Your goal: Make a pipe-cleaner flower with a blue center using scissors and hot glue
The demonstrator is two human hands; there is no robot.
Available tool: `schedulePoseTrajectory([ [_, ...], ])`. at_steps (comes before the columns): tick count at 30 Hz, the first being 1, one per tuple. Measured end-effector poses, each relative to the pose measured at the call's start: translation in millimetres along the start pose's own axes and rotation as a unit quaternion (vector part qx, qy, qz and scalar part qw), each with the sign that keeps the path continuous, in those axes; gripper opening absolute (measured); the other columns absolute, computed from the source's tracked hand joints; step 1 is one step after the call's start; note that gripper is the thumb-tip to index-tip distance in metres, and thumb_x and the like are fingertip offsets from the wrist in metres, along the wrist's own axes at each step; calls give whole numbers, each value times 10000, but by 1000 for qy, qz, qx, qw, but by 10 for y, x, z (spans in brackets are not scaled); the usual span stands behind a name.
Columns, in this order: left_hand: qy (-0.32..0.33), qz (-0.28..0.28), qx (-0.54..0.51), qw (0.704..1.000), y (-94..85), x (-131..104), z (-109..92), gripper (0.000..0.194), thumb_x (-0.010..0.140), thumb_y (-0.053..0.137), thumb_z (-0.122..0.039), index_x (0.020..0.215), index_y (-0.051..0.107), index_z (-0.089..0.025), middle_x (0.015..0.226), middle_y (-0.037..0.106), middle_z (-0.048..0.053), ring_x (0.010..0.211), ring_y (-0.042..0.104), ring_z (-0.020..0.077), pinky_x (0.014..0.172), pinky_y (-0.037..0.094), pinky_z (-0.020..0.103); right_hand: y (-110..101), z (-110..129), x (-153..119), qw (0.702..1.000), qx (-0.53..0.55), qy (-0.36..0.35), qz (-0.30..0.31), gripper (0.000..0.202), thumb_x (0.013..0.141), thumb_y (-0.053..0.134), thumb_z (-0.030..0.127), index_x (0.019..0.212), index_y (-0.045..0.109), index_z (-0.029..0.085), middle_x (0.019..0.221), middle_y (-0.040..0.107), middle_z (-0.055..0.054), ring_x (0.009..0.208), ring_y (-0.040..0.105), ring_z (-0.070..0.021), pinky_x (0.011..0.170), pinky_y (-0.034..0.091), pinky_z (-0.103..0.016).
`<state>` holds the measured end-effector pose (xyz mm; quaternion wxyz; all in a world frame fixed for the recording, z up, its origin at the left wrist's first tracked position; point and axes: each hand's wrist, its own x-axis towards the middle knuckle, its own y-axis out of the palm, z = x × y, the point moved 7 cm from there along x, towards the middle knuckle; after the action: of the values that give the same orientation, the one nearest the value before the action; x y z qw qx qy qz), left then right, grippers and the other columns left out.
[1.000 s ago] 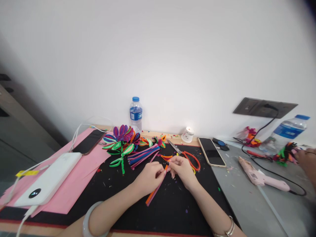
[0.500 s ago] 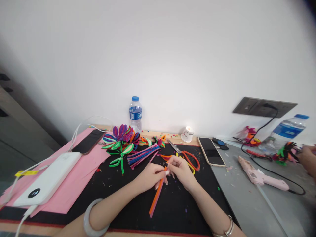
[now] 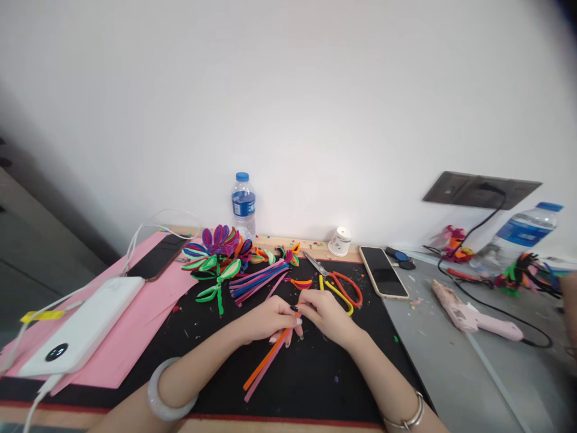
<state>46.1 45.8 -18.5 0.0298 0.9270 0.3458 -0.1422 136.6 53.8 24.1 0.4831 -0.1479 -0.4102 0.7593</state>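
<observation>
**Pinching orange and pink fuzzy strips above a black mat**

Holds an orange strip (image 3: 265, 361) and a pink strip (image 3: 265, 374) in the left hand (image 3: 270, 319), thumb and fingers closed on the upper part. Meets it with the right hand (image 3: 327, 313), fingertips also closed at the same upper end, largely hidden there. Look soft, narrow and nearly straight, slanting side by side down towards the near left, slightly spread at the lower tips.

Lies beneath, black, red-edged and dotted with scraps: the mat (image 3: 315, 385). Borders it on the right with a grey surface (image 3: 433, 361), bearing a pink glue gun (image 3: 475, 316). Spreads pink paper (image 3: 130, 343) on the left, under a white power bank (image 3: 83, 325) and a dark phone (image 3: 160, 258). Shows beyond the hands a bundle of strips (image 3: 259, 282) in purple, blue and pink, beside multicoloured fuzzy flowers (image 3: 220, 240). Places scissors (image 3: 345, 285) with orange handles near a bent yellow strip (image 3: 338, 296), and a pale-framed phone (image 3: 383, 273) to their right. Rises behind, plain white: the wall (image 3: 288, 120), with a socket panel (image 3: 482, 189) and black cable plugged in.

Stands near the wall, clear and blue-capped: a bottle (image 3: 244, 207), contents hard to tell. Sits farther right: a white cup (image 3: 339, 242), inside not visible. Shows another capped bottle (image 3: 525, 231) at far right.
</observation>
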Motion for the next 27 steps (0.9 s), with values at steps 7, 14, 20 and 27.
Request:
schedulePoseTrajectory([
  [7, -12, 11, 3, 1000, 6, -5, 5, 309, 761, 493, -338, 726, 652, -76, 435, 545, 0, 298, 309, 33, 342, 194, 178, 11, 15, -21, 998, -61, 0, 8, 271, 851, 403, 196, 583, 434, 171, 550, 439, 36, 506, 386, -85, 505, 271, -208],
  [14, 19, 1, 9, 1000, 14, 1, -44, 319, 778, 459, -341, 643, 597, -87, 513, 573, 14, 342, 310, 30, 368, 199, 180, 71, 73, -21, 999, -24, 4, 38, 293, 862, 354, 148, 577, 415, 175, 551, 510, 27, 517, 453, -86, 538, 306, -204],
  [20, 2, 0, -14, 1000, -6, 15, -12, 267, 762, 481, -332, 754, 594, -91, 493, 554, -11, 321, 287, 30, 346, 168, 180, 70, 85, -27, 999, -20, 1, 39, 284, 874, 342, 164, 600, 416, 176, 589, 539, 17, 546, 476, -92, 559, 318, -210],
  [27, -4, -21, 3, 1000, -41, -3, -47, 288, 759, 494, -346, 738, 618, -87, 445, 500, -31, 336, 294, 36, 360, 182, 185, 41, 94, -35, 999, -37, 0, 38, 272, 874, 330, 154, 618, 419, 174, 611, 526, 8, 564, 469, -98, 558, 316, -218],
])
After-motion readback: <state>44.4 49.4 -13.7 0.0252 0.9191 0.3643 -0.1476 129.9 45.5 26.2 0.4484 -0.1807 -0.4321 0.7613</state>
